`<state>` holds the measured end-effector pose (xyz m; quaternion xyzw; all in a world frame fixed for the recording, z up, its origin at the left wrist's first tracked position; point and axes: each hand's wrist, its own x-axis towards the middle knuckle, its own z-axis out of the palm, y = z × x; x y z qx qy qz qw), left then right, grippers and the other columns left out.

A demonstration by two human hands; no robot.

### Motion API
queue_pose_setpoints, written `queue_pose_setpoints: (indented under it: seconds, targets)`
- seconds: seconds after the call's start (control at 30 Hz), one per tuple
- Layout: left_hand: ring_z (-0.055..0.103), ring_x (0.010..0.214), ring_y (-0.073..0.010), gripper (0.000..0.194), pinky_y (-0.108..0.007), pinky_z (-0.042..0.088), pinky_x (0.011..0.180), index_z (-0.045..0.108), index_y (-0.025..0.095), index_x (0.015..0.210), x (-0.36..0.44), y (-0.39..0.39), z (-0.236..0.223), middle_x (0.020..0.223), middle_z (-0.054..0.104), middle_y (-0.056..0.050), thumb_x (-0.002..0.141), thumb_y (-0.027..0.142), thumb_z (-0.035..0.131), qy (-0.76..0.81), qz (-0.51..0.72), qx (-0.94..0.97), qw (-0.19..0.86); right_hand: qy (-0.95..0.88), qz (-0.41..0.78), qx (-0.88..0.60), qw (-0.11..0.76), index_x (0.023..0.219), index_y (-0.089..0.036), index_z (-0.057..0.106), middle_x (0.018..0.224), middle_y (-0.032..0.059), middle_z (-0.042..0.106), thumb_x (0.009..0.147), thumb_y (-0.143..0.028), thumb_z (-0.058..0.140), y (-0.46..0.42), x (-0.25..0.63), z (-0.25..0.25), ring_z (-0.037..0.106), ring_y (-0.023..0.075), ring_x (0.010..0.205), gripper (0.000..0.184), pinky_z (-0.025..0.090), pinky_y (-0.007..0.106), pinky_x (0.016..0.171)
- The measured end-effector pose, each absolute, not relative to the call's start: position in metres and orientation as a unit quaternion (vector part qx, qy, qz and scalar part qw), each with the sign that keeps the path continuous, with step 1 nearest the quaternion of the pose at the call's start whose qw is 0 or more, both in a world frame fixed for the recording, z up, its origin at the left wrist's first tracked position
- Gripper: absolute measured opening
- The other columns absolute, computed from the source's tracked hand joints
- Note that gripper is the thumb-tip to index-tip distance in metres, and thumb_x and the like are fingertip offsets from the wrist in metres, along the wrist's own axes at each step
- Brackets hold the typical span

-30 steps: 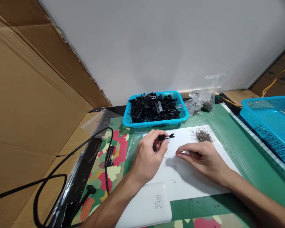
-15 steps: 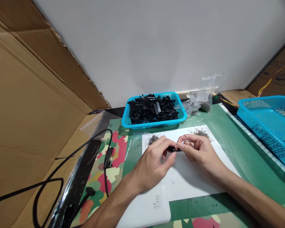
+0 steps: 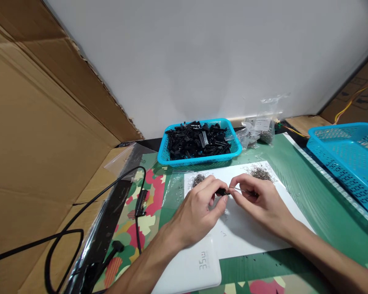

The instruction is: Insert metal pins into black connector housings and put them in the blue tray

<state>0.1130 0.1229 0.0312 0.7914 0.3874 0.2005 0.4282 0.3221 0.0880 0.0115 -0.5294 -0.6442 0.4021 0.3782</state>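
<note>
My left hand (image 3: pixel 199 208) is closed, with a small black plastic part (image 3: pixel 221 192) pinched between thumb and fingers above the white sheet. Against the part's right end sit the fingertips of my right hand (image 3: pixel 259 198). That hand is closed on a thin metal tool (image 3: pixel 239 189) that looks like tweezers, lying nearly level and partly hidden by the fingers. Two piles of tiny metal pieces lie on the paper (image 3: pixel 242 234): a dark pile (image 3: pixel 198 179) beyond my left hand and a brownish pile (image 3: pixel 260 173) beyond my right.
A blue basket (image 3: pixel 199 162) full of black plastic parts stands at the back. Another blue basket (image 3: pixel 340 159) is at the right. Clear bags (image 3: pixel 263 130) lean near the wall. A white power bank (image 3: pixel 202 265) lies under my left forearm, and a black cable (image 3: pixel 64 228) loops at left.
My right hand has turned, and the metal tool has swung from steeply raised to nearly level, its tip at the black part. My left hand stays in place.
</note>
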Motion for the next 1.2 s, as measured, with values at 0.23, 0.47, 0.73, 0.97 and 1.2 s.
queue_pose_setpoints:
  seconds: [0.23,0.47,0.73,0.97,1.2]
  targets:
    - [0.055,0.083,-0.0132,0.011,-0.028,0.043,0.075,0.065,0.026,0.112,0.114,0.123,0.032,0.1,0.059,0.002,0.106,0.029,0.057,0.389,0.215,0.777,0.446,-0.581,0.484,-0.511,0.409,0.092,-0.019,0.066,0.06,-0.0083,0.028,0.098,-0.028,0.065,0.085,0.318,0.012,0.026,0.0107,0.055,0.011,0.019,0.027,0.051]
    - [0.056,0.085,-0.0127,0.01,-0.026,0.043,0.073,0.066,0.026,0.107,0.115,0.124,0.031,0.097,0.06,0.002,0.107,0.027,0.056,0.393,0.246,0.773,0.433,-0.437,0.6,-0.476,0.471,0.089,-0.018,0.072,0.058,-0.0085,0.028,0.091,-0.034,0.08,0.089,0.313,-0.002,0.021,0.0091,0.053,0.019,0.013,0.028,0.05]
    - [0.054,0.079,-0.0113,0.009,-0.025,0.042,0.071,0.065,0.024,0.1,0.116,0.123,0.028,0.092,0.057,0.003,0.104,0.022,0.058,0.401,0.262,0.776,0.41,-0.488,0.553,-0.502,0.452,0.088,-0.017,0.074,0.06,-0.0079,0.024,0.093,-0.039,0.077,0.09,0.314,0.002,0.021,0.0101,0.056,0.023,0.014,0.029,0.053]
    - [0.053,0.079,-0.0115,0.013,-0.025,0.041,0.07,0.063,0.021,0.095,0.116,0.125,0.031,0.091,0.06,0.003,0.105,0.023,0.056,0.424,0.281,0.762,0.402,-0.572,0.531,-0.517,0.351,0.085,-0.018,0.072,0.058,-0.0079,0.027,0.094,-0.031,0.067,0.096,0.326,0.014,0.025,0.0109,0.056,0.017,0.019,0.028,0.054]
    - [0.049,0.072,-0.0129,0.017,-0.027,0.038,0.066,0.064,0.02,0.091,0.115,0.129,0.032,0.084,0.058,0.002,0.105,0.028,0.056,0.492,0.328,0.718,0.367,-0.679,0.522,-0.491,0.157,0.069,-0.018,0.061,0.063,-0.0051,0.029,0.098,-0.021,0.056,0.096,0.333,0.019,0.025,0.012,0.062,0.029,0.019,0.029,0.054]
